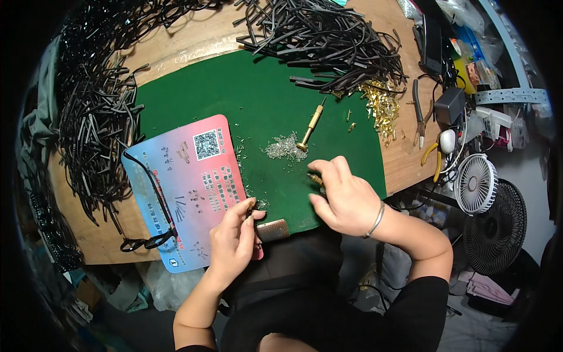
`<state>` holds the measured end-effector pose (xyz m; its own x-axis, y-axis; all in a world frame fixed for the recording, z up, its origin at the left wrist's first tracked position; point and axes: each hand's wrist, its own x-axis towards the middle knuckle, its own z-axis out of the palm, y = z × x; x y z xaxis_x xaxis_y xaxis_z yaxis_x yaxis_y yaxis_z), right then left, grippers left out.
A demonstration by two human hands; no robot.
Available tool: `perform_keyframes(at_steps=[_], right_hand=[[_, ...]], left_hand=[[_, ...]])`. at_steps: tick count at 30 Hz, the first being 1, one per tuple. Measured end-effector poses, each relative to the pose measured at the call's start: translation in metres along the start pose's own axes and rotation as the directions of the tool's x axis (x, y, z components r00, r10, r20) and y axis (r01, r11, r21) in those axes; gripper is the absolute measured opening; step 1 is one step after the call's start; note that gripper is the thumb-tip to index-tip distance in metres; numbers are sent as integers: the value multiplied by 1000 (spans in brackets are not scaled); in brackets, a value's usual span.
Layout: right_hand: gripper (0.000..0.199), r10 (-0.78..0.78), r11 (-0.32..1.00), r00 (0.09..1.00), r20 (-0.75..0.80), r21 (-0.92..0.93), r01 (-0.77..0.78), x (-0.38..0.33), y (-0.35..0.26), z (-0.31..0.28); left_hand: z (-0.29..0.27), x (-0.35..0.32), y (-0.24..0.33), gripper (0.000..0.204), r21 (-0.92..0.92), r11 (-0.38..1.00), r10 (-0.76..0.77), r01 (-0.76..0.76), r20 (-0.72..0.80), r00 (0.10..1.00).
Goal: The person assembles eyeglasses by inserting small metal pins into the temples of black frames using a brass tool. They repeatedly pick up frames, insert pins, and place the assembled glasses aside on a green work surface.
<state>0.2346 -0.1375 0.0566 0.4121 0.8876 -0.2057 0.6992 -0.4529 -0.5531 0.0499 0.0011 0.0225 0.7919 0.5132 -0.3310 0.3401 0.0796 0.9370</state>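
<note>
My left hand point(231, 240) is closed near the mat's front edge, pinching a small dark piece with a gold-coloured tip point(252, 205) between thumb and fingers. Its exact kind is hard to make out. To the right, my right hand point(349, 202) curls round a small brass-coloured thing point(316, 178), mostly hidden by the fingers. Beyond the hands lies a heap of tiny silvery screws point(284, 148), with a brass screwdriver point(312, 124) resting at its right edge. A pair of black eyeglasses point(146, 239) lies on a pink and blue printed mat point(182, 176) left of my left hand.
Black eyeglass temples are heaped at the back point(328, 41) and the left point(94, 135) of the green mat point(193, 88). Gold-coloured metal parts point(382, 108) are piled at the right. Beyond them are pliers point(418, 111), a white fan point(475, 183) and a black fan point(498, 234).
</note>
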Motion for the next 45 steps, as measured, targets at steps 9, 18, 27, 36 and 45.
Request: perform_keyframes(at_steps=[9,18,27,36,45], right_hand=[[42,-139,957,973,-185,-277,84,2,5,20],[47,-145,929,971,-190,-365,67,4,5,26],[45,-135,929,979,-153,-362,71,5,2,24],[33,-83,987,987,136,145,63,3,-24,17],[31,-103,967,937,334,256,15,17,-47,24]], left_hand=[[3,1,-3,27,133,974,184,-182,-1,983],[-9,-3,10,28,-286,934,-195,213,91,977],[-11,3,7,27,-204,967,-145,155,66,987],[-3,0,-2,25,-104,993,-65,56,-85,994],[14,1,-12,26,360,908,309,-216,-225,924]])
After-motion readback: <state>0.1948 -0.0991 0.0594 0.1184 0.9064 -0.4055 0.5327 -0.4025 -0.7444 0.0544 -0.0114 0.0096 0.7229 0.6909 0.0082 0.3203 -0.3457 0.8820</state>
